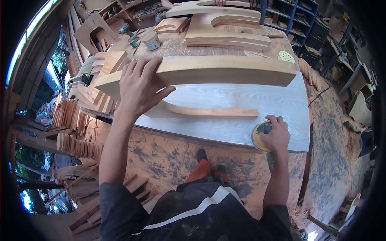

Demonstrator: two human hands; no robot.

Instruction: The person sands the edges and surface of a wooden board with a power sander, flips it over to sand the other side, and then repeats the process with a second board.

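Note:
My left hand [140, 86] grips a thick, pale U-shaped wooden piece [225, 71] near its curved end, fingers over the top and thumb stretched toward the inner side. The longer arm of the piece runs to the right, and its lower arm [225, 113] lies nearer to me over a whitish wood-grain board [241, 96]. In my right hand [277, 134] is a yellow and black orbital sander [258, 138], held at the front right of the board, just beyond the tip of the lower arm. The hand partly covers the sander's body.
Further back lie more curved wooden pieces [229, 38], a tub [150, 40], a cordless drill [125, 29] and a perforated sanding disc [286, 56]. Another person's hand [219, 2] rests on a piece at the far side. Stacked wood [106, 76] sits left; sawdust covers the floor [161, 156].

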